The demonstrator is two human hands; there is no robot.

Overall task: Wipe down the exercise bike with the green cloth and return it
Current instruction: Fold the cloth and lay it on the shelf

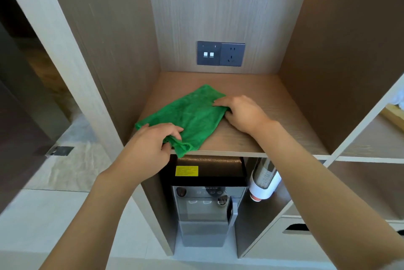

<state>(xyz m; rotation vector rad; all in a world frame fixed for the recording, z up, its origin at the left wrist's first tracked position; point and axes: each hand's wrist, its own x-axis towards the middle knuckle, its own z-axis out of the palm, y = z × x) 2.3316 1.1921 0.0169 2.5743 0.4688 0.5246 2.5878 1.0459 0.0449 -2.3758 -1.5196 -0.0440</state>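
Cloth: green cloth [192, 116] lies spread on the wooden shelf [284, 112], in its front left part, set at a slant; its near corner hangs a little over the shelf's front edge.
Left hand: left hand [150, 145] is at the front left corner of the shelf, on the cloth's near end.
Left fingers: thumb and fingers [175, 133] are closed in a pinch on a bunched fold of the cloth at the front edge.
Right hand: right hand [242, 112] rests at the cloth's right end, about the middle of the shelf, palm down.
Right fingers: curled onto the cloth's edge, fingertips pressing on it; whether they pinch the fabric or only press it flat cannot be told.
Shelf: an open wooden niche with side walls and a back wall; its right half is bare wood.
Back wall: a dark switch and socket panel [220, 53] sits above the shelf's rear edge, well apart from the cloth.
Below the shelf: a water dispenser [207, 199] stands in the lower compartment, with a yellow label [187, 170] on its dark top.
Beside the dispenser: a cup holder [264, 180] is fixed on the right wall of that compartment, just beside the machine.
Right side: more open compartments adjoin the niche.
Left side: a pale floor [65, 169] and a dark door [21, 116] show past the unit's left edge.
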